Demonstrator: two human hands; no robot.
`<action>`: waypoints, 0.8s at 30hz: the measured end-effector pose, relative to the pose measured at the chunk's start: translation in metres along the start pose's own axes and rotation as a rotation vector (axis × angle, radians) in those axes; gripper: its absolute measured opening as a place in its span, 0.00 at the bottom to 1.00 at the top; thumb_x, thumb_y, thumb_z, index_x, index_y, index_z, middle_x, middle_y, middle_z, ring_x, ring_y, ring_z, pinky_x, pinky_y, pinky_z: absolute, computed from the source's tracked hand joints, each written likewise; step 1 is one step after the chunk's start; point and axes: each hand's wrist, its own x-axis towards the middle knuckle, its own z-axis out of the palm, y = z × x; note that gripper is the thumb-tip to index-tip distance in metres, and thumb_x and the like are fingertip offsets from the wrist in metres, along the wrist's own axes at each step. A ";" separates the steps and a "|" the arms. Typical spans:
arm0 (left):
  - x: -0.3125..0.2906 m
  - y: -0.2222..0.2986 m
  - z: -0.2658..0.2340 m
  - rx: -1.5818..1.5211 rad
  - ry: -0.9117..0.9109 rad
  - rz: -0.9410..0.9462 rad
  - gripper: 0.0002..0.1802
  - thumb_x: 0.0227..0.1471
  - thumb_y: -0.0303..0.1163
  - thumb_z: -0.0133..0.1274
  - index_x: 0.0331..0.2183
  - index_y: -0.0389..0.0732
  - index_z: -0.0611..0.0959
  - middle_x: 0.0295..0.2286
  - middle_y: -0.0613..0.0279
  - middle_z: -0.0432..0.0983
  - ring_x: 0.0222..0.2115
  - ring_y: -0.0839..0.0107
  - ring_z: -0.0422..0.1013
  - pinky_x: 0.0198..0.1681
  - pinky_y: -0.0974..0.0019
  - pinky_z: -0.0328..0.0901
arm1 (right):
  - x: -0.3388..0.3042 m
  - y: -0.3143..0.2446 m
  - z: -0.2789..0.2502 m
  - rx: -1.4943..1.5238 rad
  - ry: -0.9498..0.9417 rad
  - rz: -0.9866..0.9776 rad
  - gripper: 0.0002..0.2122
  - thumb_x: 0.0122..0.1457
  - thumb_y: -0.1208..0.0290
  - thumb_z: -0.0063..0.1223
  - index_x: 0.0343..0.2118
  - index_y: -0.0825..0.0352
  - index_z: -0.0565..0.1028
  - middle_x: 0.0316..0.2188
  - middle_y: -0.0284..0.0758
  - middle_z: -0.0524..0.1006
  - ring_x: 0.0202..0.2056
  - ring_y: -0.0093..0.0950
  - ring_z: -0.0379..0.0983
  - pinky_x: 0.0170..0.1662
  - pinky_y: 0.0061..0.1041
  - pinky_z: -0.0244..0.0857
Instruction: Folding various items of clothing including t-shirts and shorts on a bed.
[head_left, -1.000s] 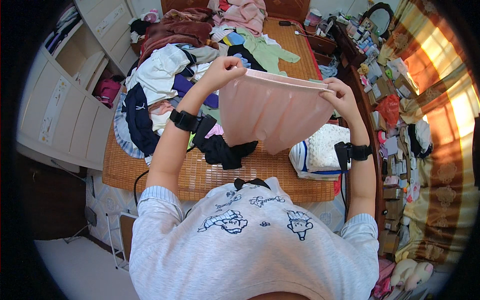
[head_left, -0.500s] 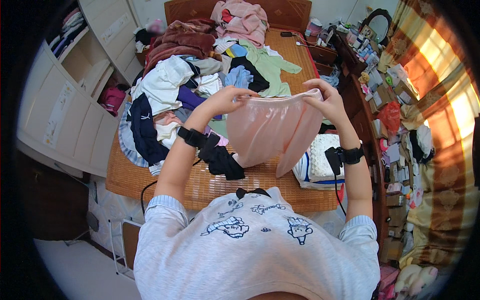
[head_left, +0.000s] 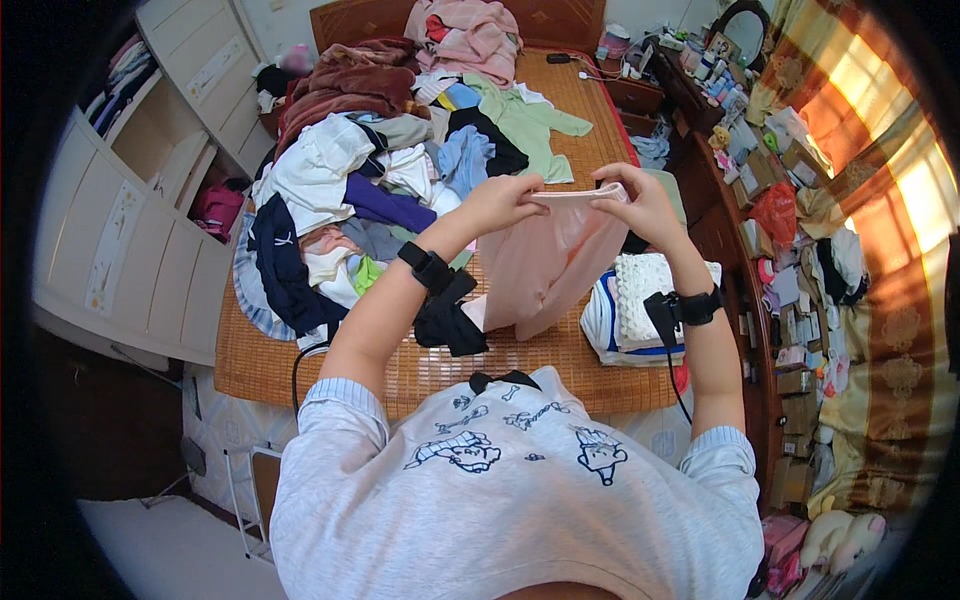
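Note:
Pale pink satin pants [head_left: 545,265] hang in front of me above the bed, their elastic waistband uppermost. My left hand [head_left: 505,203] pinches one end of that waistband, and my right hand [head_left: 640,205] grips the other end with fingers curled over it. The fabric falls in loose folds between and below my hands. Below my left wrist lies a crumpled black garment [head_left: 450,325]. By my right forearm is a stack of folded clothes with a white textured knit piece [head_left: 645,300] on top.
A large heap of mixed clothes, including a white top [head_left: 320,170] and navy garment [head_left: 280,260], covers the bed's left side. A woven mat [head_left: 390,385] covers the bed. Blankets [head_left: 350,85] lie at the far end. An open wardrobe [head_left: 150,150] stands left; cluttered boxes [head_left: 795,390] line the right.
My hands have come closer together, the left moving rightward, so the waistband spans less width and the pink pants hang narrower and more bunched.

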 end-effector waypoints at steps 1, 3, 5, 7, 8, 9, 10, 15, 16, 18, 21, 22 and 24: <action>0.001 0.000 0.000 -0.001 -0.002 0.001 0.12 0.42 0.34 0.54 0.29 0.40 0.72 0.21 0.54 0.71 0.24 0.59 0.69 0.26 0.64 0.61 | -0.004 0.006 0.004 0.000 0.001 0.002 0.16 0.43 0.77 0.58 0.37 0.69 0.70 0.32 0.29 0.72 0.35 0.17 0.67 0.38 0.16 0.61; 0.002 0.003 -0.002 0.024 0.050 0.029 0.10 0.44 0.35 0.52 0.29 0.40 0.73 0.21 0.55 0.72 0.25 0.58 0.70 0.26 0.61 0.62 | -0.012 0.021 0.014 0.155 0.111 0.048 0.15 0.43 0.76 0.59 0.35 0.69 0.71 0.30 0.29 0.72 0.32 0.17 0.67 0.36 0.16 0.61; 0.004 0.005 -0.002 0.110 0.083 -0.005 0.10 0.44 0.36 0.51 0.29 0.40 0.73 0.21 0.54 0.72 0.25 0.57 0.70 0.27 0.60 0.63 | -0.019 0.029 0.031 0.191 0.179 0.060 0.12 0.43 0.76 0.58 0.33 0.68 0.71 0.28 0.29 0.72 0.30 0.16 0.67 0.35 0.16 0.61; 0.003 0.001 0.000 0.202 0.115 -0.048 0.11 0.45 0.37 0.50 0.29 0.41 0.74 0.21 0.54 0.73 0.25 0.56 0.71 0.27 0.59 0.63 | -0.024 0.035 0.053 0.122 0.299 0.108 0.11 0.41 0.76 0.59 0.29 0.69 0.71 0.24 0.31 0.72 0.28 0.18 0.67 0.34 0.17 0.61; 0.003 -0.007 0.004 0.320 0.038 -0.176 0.11 0.45 0.37 0.49 0.29 0.40 0.74 0.21 0.53 0.73 0.25 0.57 0.71 0.26 0.59 0.64 | -0.025 0.039 0.065 0.121 0.322 0.090 0.10 0.40 0.77 0.57 0.28 0.69 0.71 0.24 0.34 0.72 0.28 0.22 0.68 0.33 0.19 0.62; 0.005 -0.014 0.007 0.436 -0.042 -0.304 0.12 0.46 0.38 0.48 0.30 0.40 0.75 0.21 0.51 0.73 0.25 0.57 0.72 0.24 0.59 0.65 | -0.027 0.040 0.076 0.125 0.322 0.093 0.10 0.40 0.77 0.57 0.28 0.69 0.71 0.24 0.34 0.72 0.28 0.22 0.68 0.33 0.19 0.62; 0.006 -0.017 0.007 0.438 -0.047 -0.307 0.12 0.46 0.38 0.48 0.30 0.40 0.75 0.21 0.51 0.73 0.25 0.57 0.72 0.24 0.59 0.65 | -0.030 0.039 0.086 0.083 0.319 0.063 0.09 0.40 0.78 0.56 0.28 0.69 0.71 0.25 0.36 0.72 0.28 0.24 0.68 0.33 0.20 0.62; -0.006 -0.035 0.016 -0.056 -0.157 -0.535 0.12 0.45 0.28 0.41 0.35 0.39 0.74 0.25 0.54 0.74 0.24 0.63 0.73 0.20 0.60 0.69 | -0.040 0.040 0.124 0.067 0.291 0.010 0.09 0.42 0.77 0.56 0.28 0.70 0.71 0.23 0.33 0.72 0.26 0.21 0.68 0.31 0.19 0.62; -0.007 -0.037 0.019 -0.054 -0.162 -0.538 0.12 0.45 0.28 0.41 0.35 0.39 0.74 0.25 0.54 0.74 0.24 0.63 0.73 0.20 0.60 0.69 | -0.043 0.040 0.130 0.097 0.254 0.022 0.11 0.42 0.77 0.57 0.30 0.70 0.70 0.26 0.35 0.71 0.28 0.24 0.68 0.33 0.20 0.63; -0.009 -0.039 0.024 -0.571 -0.019 -0.604 0.14 0.44 0.25 0.39 0.36 0.39 0.73 0.27 0.59 0.73 0.24 0.66 0.72 0.23 0.60 0.70 | -0.045 0.038 0.145 0.093 0.306 -0.031 0.13 0.42 0.76 0.57 0.32 0.70 0.69 0.27 0.36 0.70 0.30 0.26 0.68 0.35 0.21 0.63; -0.008 -0.035 0.027 -0.846 0.099 -0.655 0.13 0.45 0.25 0.38 0.35 0.40 0.73 0.26 0.60 0.73 0.25 0.69 0.71 0.23 0.62 0.70 | -0.046 0.040 0.157 0.069 0.316 -0.070 0.17 0.42 0.76 0.57 0.37 0.71 0.66 0.33 0.39 0.66 0.35 0.30 0.67 0.38 0.24 0.63; -0.006 -0.029 0.027 -0.865 0.118 -0.643 0.11 0.46 0.26 0.39 0.35 0.41 0.72 0.26 0.62 0.72 0.26 0.71 0.70 0.23 0.62 0.71 | -0.044 0.039 0.160 0.085 0.367 -0.068 0.17 0.42 0.77 0.56 0.38 0.71 0.66 0.34 0.40 0.66 0.36 0.31 0.66 0.39 0.24 0.62; -0.005 -0.027 0.026 -0.857 0.141 -0.633 0.11 0.46 0.26 0.39 0.35 0.41 0.72 0.26 0.62 0.71 0.26 0.71 0.70 0.23 0.62 0.71 | -0.043 0.040 0.162 0.102 0.415 -0.068 0.17 0.43 0.77 0.56 0.38 0.70 0.66 0.35 0.40 0.65 0.37 0.32 0.66 0.40 0.24 0.62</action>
